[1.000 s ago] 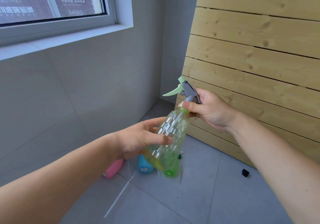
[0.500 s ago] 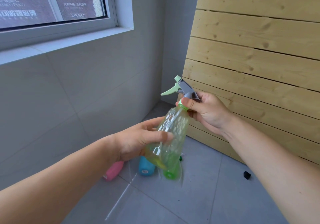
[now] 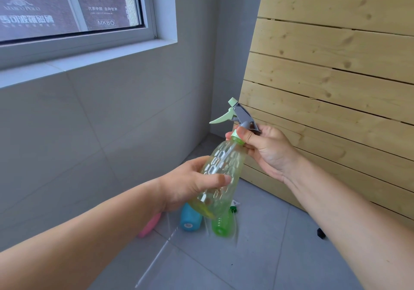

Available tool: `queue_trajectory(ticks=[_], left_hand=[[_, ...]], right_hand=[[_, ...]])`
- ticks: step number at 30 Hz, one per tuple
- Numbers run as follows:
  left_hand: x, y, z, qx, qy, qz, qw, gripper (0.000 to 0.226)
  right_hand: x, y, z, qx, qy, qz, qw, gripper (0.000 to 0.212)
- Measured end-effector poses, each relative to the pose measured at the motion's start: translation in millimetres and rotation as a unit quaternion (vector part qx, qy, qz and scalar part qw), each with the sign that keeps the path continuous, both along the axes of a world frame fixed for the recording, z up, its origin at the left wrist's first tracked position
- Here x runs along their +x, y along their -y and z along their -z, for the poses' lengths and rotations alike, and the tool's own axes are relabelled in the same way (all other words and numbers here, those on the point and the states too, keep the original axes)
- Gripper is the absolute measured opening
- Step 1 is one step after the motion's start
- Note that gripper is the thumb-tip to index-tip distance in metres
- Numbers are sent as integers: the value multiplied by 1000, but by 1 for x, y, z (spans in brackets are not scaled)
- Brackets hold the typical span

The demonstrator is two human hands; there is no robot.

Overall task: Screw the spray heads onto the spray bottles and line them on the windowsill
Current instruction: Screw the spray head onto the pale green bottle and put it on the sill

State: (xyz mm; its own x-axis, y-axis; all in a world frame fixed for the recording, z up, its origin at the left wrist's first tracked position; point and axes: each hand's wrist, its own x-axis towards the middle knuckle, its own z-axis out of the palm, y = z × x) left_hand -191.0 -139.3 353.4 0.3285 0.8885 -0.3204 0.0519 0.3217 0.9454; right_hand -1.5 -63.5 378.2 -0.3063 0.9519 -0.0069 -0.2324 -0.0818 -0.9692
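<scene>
the bottle point(image 3: 220, 171) is in the middle of the frame, held up in the air and tilted so its neck leans toward the upper right. the left hand point(image 3: 192, 184) wraps round its lower body from the left, thumb laid across the front, which looks meant to stop the bottle turning. the right hand point(image 3: 266, 148) comes in from the right and pinches the green collar point(image 3: 236, 138) at the neck, just under the grey spray head point(image 3: 242, 116), whose pale green trigger points left. that split suits threading: one hand steadies, the other twists. the head sits on the neck, but how tight the thread is cannot be told.

both forearms reach in from the bottom corners, the left rising from the lower left, the right from the lower right with the inner wrist turned toward the camera.

low in the middle, on the grey floor point(image 3: 257, 256), a pink bottle point(image 3: 150, 224), a blue bottle point(image 3: 190, 220) and a green bottle point(image 3: 221, 226) lie close together, probably waiting for their own heads. the windowsill point(image 3: 89, 63) runs across the upper left, well above the hands, and the held bottle is not yet on it.
</scene>
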Motion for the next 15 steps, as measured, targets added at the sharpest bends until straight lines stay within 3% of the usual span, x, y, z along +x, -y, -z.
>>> queue_trajectory(ticks=[5,11,15], left_hand=[[-7,-4,-9,31,-5,-22,999,54],[-21,-17,-14,52,48,-129,989,59],[-36,-29,-31,92,61,-156,982,37]], right_hand=[[-5,5,-4,-19,20,-4,1000,54],[-24,24,4,30,124,-37,991,33],[-47,21,-13,100,142,-48,984,35]])
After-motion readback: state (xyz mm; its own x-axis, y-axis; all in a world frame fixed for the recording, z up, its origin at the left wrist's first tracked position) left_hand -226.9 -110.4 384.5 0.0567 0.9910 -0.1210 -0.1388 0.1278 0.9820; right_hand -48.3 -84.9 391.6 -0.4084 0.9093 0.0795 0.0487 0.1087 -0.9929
